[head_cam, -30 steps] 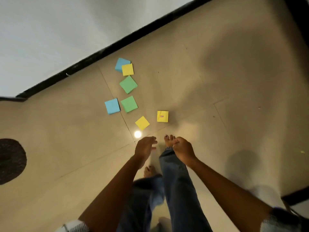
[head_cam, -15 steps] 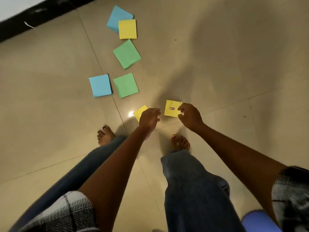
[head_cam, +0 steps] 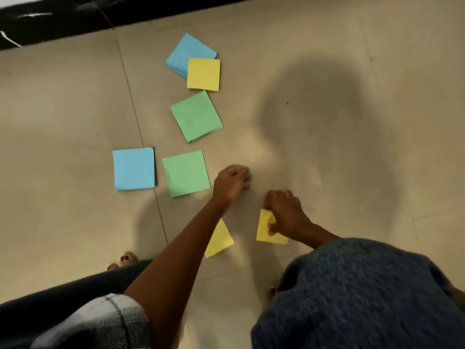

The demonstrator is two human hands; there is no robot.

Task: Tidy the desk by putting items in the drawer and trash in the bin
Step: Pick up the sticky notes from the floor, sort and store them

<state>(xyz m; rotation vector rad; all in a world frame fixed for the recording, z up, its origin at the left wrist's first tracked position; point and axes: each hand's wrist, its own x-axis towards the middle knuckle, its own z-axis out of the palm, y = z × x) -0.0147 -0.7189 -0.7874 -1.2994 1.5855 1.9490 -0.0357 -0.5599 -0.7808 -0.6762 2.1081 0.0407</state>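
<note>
Several coloured sticky-note pads lie on the beige tiled floor. My right hand (head_cam: 285,212) pinches a yellow pad (head_cam: 265,229), thumb on its top and fingers curled over its far edge. My left hand (head_cam: 232,181) hovers with curled fingers and holds nothing, just right of a green pad (head_cam: 185,173). A second yellow pad (head_cam: 221,239) lies partly under my left forearm. Farther off are a blue pad (head_cam: 133,168), another green pad (head_cam: 196,116), a yellow pad (head_cam: 203,74) and a blue pad (head_cam: 187,52) beneath it.
A black skirting strip (head_cam: 75,18) runs along the top edge of the floor. My bare feet (head_cam: 124,259) and jeans-clad knees (head_cam: 352,293) fill the lower part of the view. A dark shadow falls on the tiles to the right.
I have crouched lower, so the pads look larger. My right hand has closed on the yellow pad. My left hand has passed the other yellow pad and moved beside the green one.
</note>
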